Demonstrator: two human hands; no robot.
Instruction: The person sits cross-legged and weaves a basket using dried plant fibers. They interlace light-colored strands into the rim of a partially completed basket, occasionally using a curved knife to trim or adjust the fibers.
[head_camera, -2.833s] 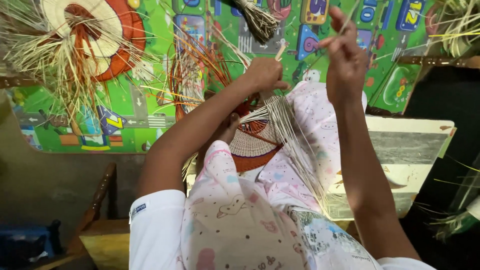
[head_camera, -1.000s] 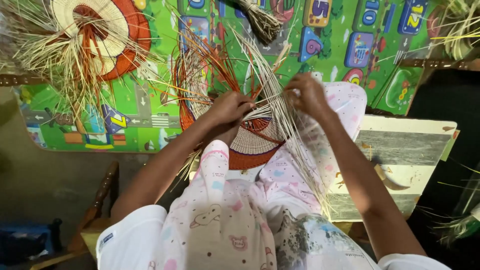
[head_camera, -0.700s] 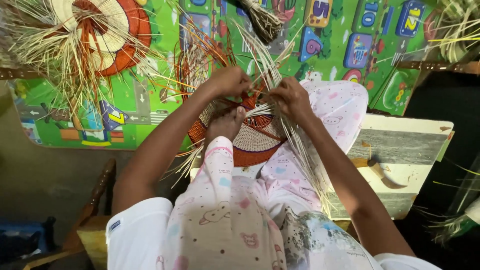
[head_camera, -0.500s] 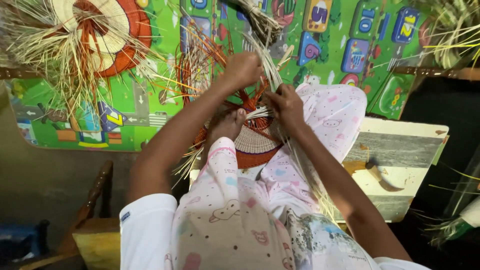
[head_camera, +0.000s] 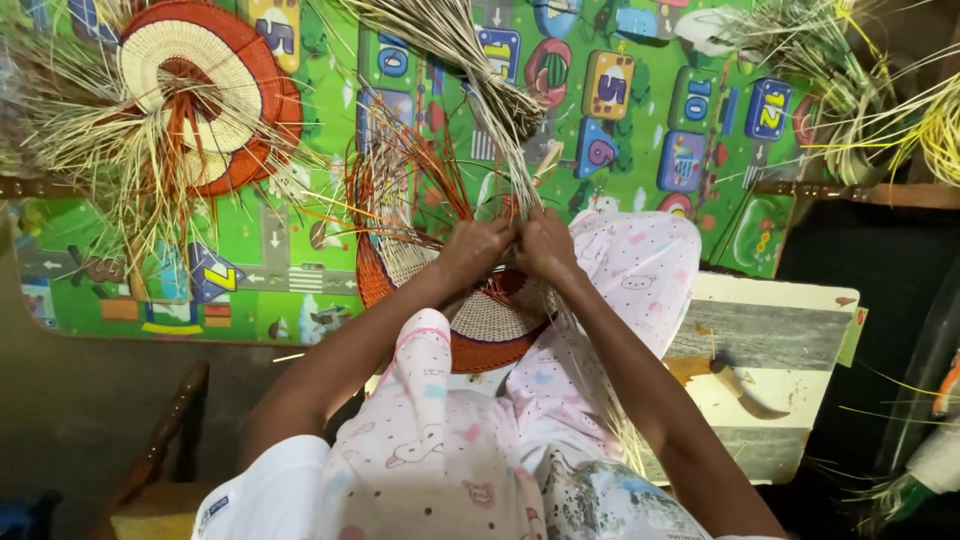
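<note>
1. Centre of frame: the left hand (head_camera: 478, 243) and the right hand (head_camera: 543, 243) are side by side, knuckles nearly touching, both clenched on pale straw strands (head_camera: 505, 150) at the upper edge of a woven disc (head_camera: 480, 320) that rests on the person's lap.
2. The disc has a tightly woven pale centre and an orange outer band along its lower and left rim. That much looks finished.
3. At its upper left the weave is open: loose orange and pale stakes (head_camera: 400, 190) fan out unworked, so I judge a good part of the rim is left to do.
4. The pinched strands run up to a tied bundle of straw (head_camera: 470, 55) at top centre, lying on the green play mat (head_camera: 300, 260).
5. Upper left: a second woven piece (head_camera: 205, 95), ringed cream and orange, with long uncut ends sticking out all round; it lies untouched, well apart from the hands.
6. Right of the lap: a painted wooden board (head_camera: 775, 345) with a curved knife (head_camera: 735, 380) lying on it, out of hand.
7. Upper right: more loose straw (head_camera: 880, 90).
</note>
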